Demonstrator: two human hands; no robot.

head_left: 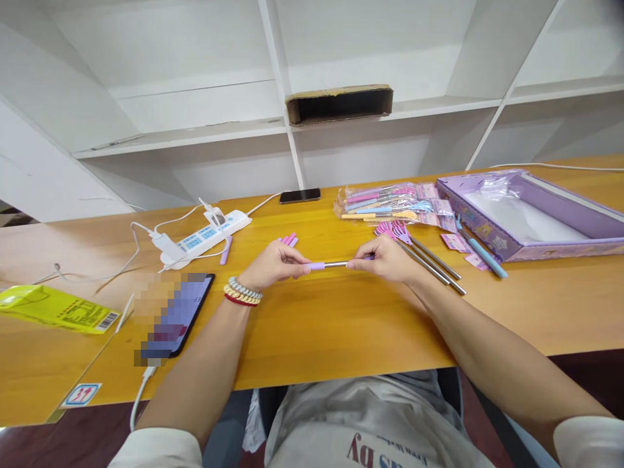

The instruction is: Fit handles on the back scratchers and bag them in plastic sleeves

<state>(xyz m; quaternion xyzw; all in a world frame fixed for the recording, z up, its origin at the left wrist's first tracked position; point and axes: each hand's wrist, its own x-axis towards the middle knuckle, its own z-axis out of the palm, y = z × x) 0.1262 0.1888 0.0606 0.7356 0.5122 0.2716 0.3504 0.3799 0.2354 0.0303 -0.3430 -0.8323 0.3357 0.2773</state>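
Observation:
My left hand (pixel 273 265) pinches a light purple handle sleeve (pixel 316 266) at one end of a thin metal rod (pixel 335 264). Gripping the rod's other end is my right hand (pixel 387 257), with a bit of purple showing by its fingers. Sleeve and rod lie in one line, level above the table. Just behind my left hand are loose pink and purple sleeves (pixel 291 239). Back scratchers with pink and purple heads (pixel 385 229) and bare metal rods (pixel 433 260) lie beside my right hand, partly covered by it.
Bagged back scratchers (pixel 390 203) lie at the back, near a blue-handled one (pixel 487 258) and a purple box (pixel 526 250). On the left are a power strip (pixel 209 237) with cables, a phone (pixel 192 312) and a yellow packet (pixel 58 309). Another phone (pixel 299 195) lies behind.

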